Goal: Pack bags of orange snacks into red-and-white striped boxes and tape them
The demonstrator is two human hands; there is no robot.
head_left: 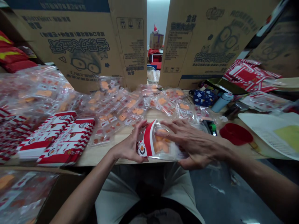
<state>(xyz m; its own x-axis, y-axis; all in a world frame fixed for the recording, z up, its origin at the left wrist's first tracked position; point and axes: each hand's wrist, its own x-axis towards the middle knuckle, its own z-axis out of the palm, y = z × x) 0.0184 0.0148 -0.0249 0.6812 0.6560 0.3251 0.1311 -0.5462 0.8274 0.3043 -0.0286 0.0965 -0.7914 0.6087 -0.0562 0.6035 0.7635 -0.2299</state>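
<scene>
My left hand [128,144] is closed around a red-and-white printed card sleeve [149,137] at the table's front edge. Out of the sleeve's right side sticks a clear plastic bag [162,146] with orange pieces in it. My right hand [193,141] grips that bag from the right, fingers stretched across its top and thumb at the near side. Part of the bag is hidden beneath this hand. Left of my hands lie stacks of flat red-and-white card sleeves [67,141]. Similar filled clear bags [123,107] lie heaped beyond them.
Cardboard boxes [93,37] stand upright behind the heap. To the right are a tape dispenser [210,127], a red round lid-like piece [235,133], a light-blue bottle [221,102] and a white tray [263,124]. An open carton [65,177] with bags stands at lower left.
</scene>
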